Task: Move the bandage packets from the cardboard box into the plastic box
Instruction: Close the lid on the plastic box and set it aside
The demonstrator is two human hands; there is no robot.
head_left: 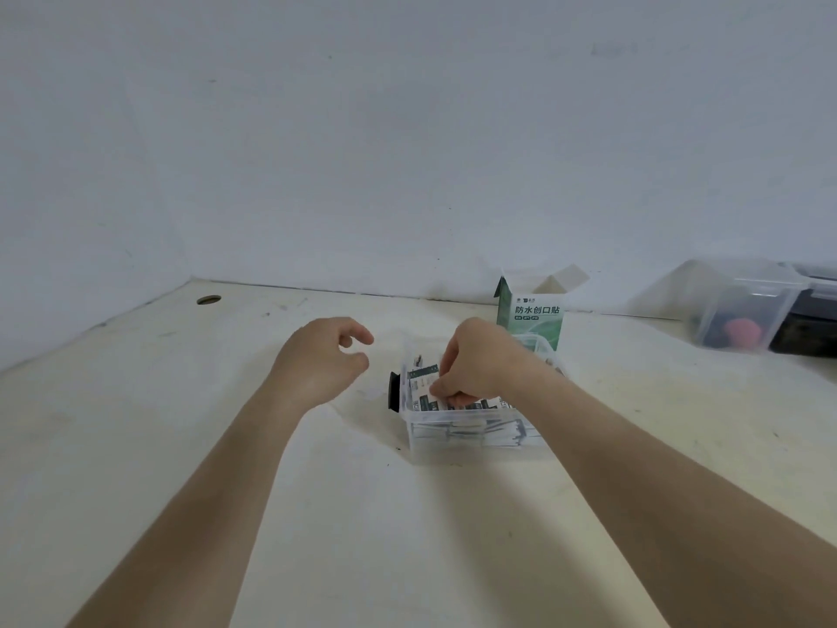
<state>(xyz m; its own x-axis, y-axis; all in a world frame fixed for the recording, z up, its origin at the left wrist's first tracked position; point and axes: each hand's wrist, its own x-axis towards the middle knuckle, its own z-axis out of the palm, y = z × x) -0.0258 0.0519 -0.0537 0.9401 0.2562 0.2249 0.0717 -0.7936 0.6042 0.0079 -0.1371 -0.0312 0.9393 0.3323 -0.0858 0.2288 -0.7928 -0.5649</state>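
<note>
The bandage packets [453, 403] lie stacked inside the plastic box [453, 439], directly under your right hand [475, 360]. Its curled fingers pinch the top ones; how firmly, I cannot tell. Set them flat and aligned with those below, and open your fingers only once they rest, so none slip over the wall. Your left hand [326, 355] hovers beside the box, loosely curled, holding nothing. The cardboard box [530, 319] stands just beyond your right hand, flaps open.
</note>
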